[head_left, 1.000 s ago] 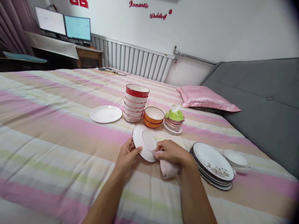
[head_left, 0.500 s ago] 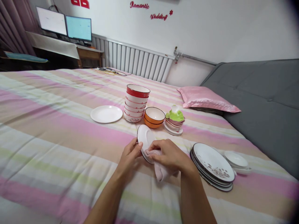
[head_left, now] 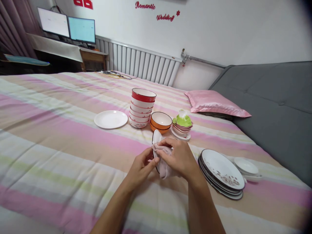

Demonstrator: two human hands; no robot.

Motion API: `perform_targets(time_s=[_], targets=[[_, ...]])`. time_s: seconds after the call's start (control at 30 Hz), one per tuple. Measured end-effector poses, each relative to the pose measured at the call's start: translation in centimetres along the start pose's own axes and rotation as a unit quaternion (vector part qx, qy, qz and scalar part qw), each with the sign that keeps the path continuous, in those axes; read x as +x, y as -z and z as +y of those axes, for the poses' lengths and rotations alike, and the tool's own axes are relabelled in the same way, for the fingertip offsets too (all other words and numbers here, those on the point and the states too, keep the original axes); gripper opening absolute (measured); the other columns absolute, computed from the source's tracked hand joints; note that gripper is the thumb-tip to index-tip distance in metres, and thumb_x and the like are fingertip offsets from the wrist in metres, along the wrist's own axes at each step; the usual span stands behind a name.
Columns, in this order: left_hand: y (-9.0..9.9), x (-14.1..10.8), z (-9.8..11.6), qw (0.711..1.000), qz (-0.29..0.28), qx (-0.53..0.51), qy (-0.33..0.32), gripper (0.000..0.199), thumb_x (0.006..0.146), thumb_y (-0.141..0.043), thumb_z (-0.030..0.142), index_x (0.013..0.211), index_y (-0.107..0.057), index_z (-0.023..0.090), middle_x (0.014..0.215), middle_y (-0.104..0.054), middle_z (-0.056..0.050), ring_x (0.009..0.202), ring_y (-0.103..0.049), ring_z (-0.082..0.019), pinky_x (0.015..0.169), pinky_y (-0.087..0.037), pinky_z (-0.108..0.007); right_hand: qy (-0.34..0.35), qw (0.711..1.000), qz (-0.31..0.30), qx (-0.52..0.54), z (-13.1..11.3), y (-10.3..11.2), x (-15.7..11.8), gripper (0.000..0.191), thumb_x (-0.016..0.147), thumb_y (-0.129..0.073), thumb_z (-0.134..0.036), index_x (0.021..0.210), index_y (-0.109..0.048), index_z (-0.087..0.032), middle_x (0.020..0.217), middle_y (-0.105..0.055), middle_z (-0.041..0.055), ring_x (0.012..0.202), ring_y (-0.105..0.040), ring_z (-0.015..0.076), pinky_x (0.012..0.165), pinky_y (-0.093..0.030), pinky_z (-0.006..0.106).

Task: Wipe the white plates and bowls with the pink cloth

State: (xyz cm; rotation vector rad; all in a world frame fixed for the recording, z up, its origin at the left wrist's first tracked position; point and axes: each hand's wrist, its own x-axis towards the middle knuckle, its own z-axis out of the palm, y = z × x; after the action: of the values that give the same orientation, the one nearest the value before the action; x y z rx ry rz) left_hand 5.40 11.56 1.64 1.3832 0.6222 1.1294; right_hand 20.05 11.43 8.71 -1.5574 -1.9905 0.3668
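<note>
A small white plate (head_left: 156, 136) with a dark rim is tilted up on its edge, turned nearly side-on. My left hand (head_left: 143, 164) grips its near left rim, thumb at the front. In my right hand (head_left: 176, 157) is a pale pink cloth (head_left: 165, 167), pressed on the plate's face and over its edge. The cloth and my fingers hide most of the plate. Just behind it stand two stacked orange bowls (head_left: 161, 121). A stack of dark-rimmed plates (head_left: 221, 169) with a brown flower print lies right of my right forearm.
On the striped bedspread (head_left: 73, 156) are a white oval plate (head_left: 110, 119), a tall stack of red and white bowls (head_left: 142, 109), small dishes topped by a green leaf-shaped one (head_left: 184, 120), and small white dishes (head_left: 246, 166). A pink pillow (head_left: 216, 103) lies by the grey headboard (head_left: 268, 97).
The plate has turned from facing me to nearly edge-on and shifted slightly right. My right hand has moved the cloth up over its edge; my left hand has followed to the right.
</note>
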Motion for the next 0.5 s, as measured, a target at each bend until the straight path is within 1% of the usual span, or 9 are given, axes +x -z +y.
perform_targets(time_s=[0.07, 0.23, 0.4, 0.5], targets=[[0.0, 0.0, -0.3, 1.0, -0.004, 0.013, 0.006, 0.04, 0.082, -0.058, 0.035, 0.117, -0.057, 0.017, 0.112, -0.061, -0.011, 0.097, -0.057, -0.023, 0.084, -0.044, -0.031, 0.005, 1.0, 0.024, 0.003, 0.1, -0.2, 0.1, 0.016, 0.073, -0.061, -0.026, 0.086, -0.069, -0.026, 0.087, -0.072, 0.0, 0.079, -0.063, 0.0192, 0.074, -0.044, 0.028], [0.2, -0.1, -0.5, 1.0, -0.005, 0.026, 0.014, 0.038, 0.082, -0.058, 0.034, 0.116, -0.059, 0.016, 0.109, -0.062, -0.012, 0.092, -0.057, -0.022, 0.077, -0.046, -0.03, 0.012, 0.997, 0.073, 0.001, 0.4, -0.7, 0.5, 0.018, 0.076, -0.059, -0.025, 0.09, -0.069, -0.027, 0.095, -0.071, 0.0006, 0.087, -0.063, 0.0205, 0.081, -0.044, 0.031], [0.3, -0.2, 0.0, 0.999, -0.01, 0.025, 0.019, 0.036, 0.08, -0.06, 0.034, 0.11, -0.062, 0.015, 0.102, -0.064, -0.011, 0.09, -0.057, -0.022, 0.075, -0.046, -0.029, 0.001, 0.996, 0.092, 0.011, 1.1, -0.9, 1.0, 0.019, 0.077, -0.058, -0.026, 0.091, -0.07, -0.028, 0.096, -0.07, 0.0013, 0.091, -0.062, 0.0209, 0.084, -0.045, 0.034], [0.4, -0.3, 0.1, 0.999, -0.013, 0.021, 0.029, 0.034, 0.079, -0.062, 0.035, 0.106, -0.064, 0.015, 0.099, -0.064, -0.01, 0.085, -0.058, -0.021, 0.074, -0.045, -0.029, -0.001, 0.994, 0.11, 0.02, 1.8, -0.9, 1.3, 0.019, 0.078, -0.057, -0.028, 0.092, -0.07, -0.029, 0.098, -0.07, 0.0012, 0.092, -0.062, 0.0213, 0.085, -0.046, 0.035]])
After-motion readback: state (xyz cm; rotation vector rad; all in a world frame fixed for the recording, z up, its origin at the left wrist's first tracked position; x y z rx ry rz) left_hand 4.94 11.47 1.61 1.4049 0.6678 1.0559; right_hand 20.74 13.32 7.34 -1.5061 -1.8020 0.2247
